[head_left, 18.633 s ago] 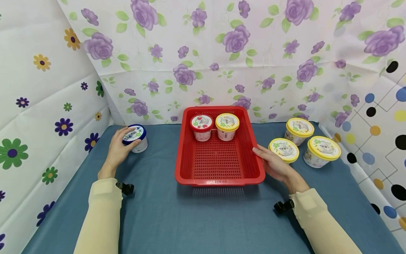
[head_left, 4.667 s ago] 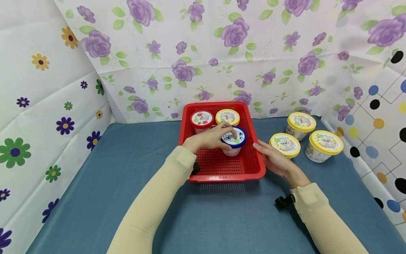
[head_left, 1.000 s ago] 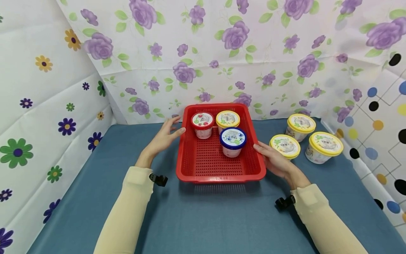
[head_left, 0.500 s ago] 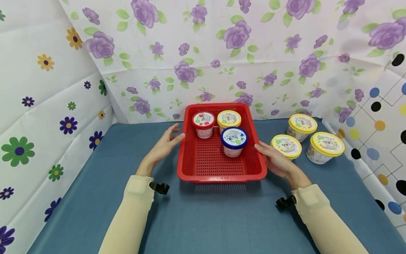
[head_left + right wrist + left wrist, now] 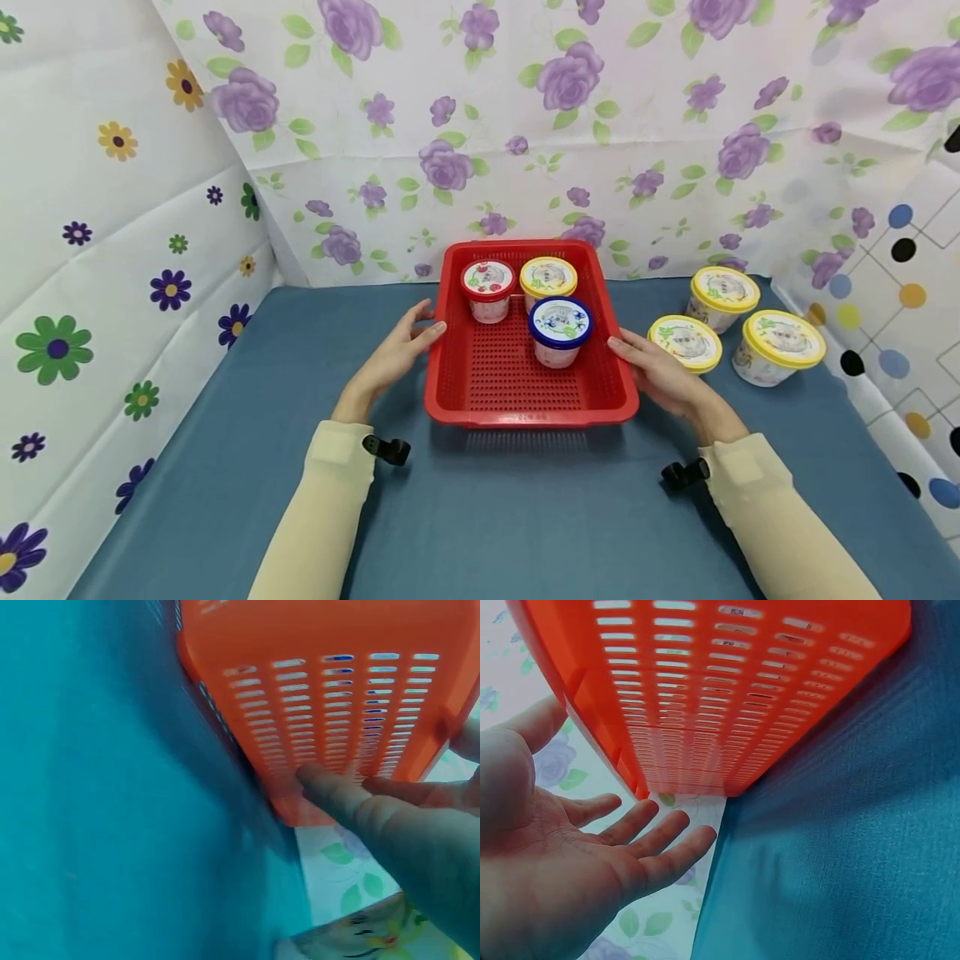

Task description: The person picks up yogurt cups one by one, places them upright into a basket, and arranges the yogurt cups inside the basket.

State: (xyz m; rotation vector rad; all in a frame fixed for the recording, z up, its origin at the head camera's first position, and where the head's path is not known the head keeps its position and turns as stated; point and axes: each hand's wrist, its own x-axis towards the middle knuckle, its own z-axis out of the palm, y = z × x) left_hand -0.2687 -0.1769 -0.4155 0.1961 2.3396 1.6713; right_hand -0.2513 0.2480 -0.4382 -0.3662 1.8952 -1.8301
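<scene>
A red plastic basket [image 5: 525, 412] with perforated sides holds a red-lidded tub [image 5: 488, 282] and a yellow-lidded tub [image 5: 549, 277] at its back. In front of them a blue-lidded tub [image 5: 560, 323] stands upright. My left hand [image 5: 393, 354] is at the basket's left rim, its thumb reaching the edge; in the left wrist view its fingers [image 5: 667, 847] spread loosely below the rim, palm up. On the opposite side my right hand [image 5: 667, 375] holds the basket's rim, thumb on top. Its fingers [image 5: 337, 799] lie against the outer slotted wall in the right wrist view.
Three more yellow-lidded tubs stand right of the basket: a near one [image 5: 685, 343] close beside my right hand, a back one [image 5: 723, 296] and an outer one [image 5: 780, 346]. Blue cloth [image 5: 517, 517] covers the table. A floral curtain [image 5: 510, 125] rises behind the basket.
The blue-lidded tub went from the left of the table into the basket, carried by my left hand, which let go. Lately that hand has closed in on the left rim.
</scene>
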